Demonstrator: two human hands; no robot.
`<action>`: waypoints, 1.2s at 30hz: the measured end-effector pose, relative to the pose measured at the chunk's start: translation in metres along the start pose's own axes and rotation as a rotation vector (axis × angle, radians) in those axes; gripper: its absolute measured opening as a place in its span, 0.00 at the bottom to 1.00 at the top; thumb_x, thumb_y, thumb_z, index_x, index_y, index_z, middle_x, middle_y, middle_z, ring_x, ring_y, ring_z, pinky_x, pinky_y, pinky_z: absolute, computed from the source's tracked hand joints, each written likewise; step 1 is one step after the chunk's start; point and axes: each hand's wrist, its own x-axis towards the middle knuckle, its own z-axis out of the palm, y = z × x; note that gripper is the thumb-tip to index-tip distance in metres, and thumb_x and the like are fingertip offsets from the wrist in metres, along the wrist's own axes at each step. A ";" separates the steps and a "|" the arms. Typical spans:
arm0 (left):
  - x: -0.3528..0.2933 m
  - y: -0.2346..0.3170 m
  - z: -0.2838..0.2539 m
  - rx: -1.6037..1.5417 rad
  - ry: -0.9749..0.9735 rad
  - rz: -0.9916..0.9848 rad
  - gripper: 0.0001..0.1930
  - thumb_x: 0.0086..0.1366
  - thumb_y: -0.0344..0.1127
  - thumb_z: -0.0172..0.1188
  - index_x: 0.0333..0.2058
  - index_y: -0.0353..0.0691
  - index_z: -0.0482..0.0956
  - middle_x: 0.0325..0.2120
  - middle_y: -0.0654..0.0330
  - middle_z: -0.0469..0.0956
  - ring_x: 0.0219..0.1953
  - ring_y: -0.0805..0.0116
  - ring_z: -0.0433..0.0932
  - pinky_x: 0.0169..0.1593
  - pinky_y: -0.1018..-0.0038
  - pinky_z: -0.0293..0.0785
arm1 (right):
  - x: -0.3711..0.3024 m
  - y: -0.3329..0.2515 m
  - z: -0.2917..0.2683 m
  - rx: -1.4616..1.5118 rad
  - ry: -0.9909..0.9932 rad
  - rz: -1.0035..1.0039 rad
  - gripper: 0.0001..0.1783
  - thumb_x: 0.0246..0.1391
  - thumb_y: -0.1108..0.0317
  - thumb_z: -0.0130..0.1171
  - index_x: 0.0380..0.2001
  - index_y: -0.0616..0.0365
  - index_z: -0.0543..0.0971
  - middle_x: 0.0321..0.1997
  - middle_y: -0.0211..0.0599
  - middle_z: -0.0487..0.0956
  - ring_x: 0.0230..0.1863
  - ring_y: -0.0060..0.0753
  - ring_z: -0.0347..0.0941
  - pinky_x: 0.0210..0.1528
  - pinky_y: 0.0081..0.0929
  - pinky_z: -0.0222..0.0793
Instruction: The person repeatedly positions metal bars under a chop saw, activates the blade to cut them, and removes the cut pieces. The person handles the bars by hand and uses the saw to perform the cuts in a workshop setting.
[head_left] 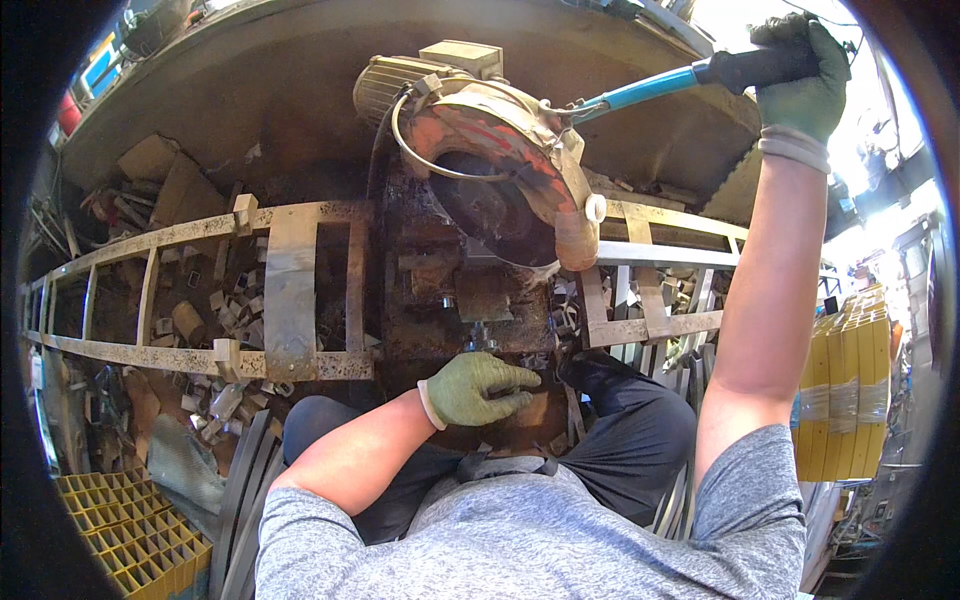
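Observation:
A cut-off saw (480, 120) stands in front of me, with a motor at its back and a dusty orange guard over a dark round disc (480, 205). My right hand (808, 75), in a dark green glove, is raised at the upper right. Its fingers wrap round the black grip of the saw's blue lever (640, 92). My left hand (480, 390), in an olive glove, hovers near the saw's front, just below a small metal clamp part (483, 335). Its fingers stretch to the right, a little apart, with nothing seen in them. A silver metal bar (670, 256) lies right of the disc.
Ladder-like metal frames (290, 290) run out on both sides of the saw. Short cut metal pieces (235, 320) are heaped beneath. Yellow stacked profiles (845, 390) stand at right, a yellow gridded stack (135, 530) at lower left, beside long grey bars (245, 510).

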 end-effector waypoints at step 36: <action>0.002 0.006 -0.002 -0.039 -0.036 -0.056 0.20 0.79 0.41 0.74 0.62 0.37 0.94 0.47 0.41 0.95 0.49 0.41 0.96 0.55 0.54 0.91 | -0.125 -0.028 -0.003 0.103 0.118 -0.029 0.12 0.70 0.59 0.71 0.45 0.55 0.93 0.42 0.43 0.94 0.45 0.46 0.94 0.58 0.55 0.93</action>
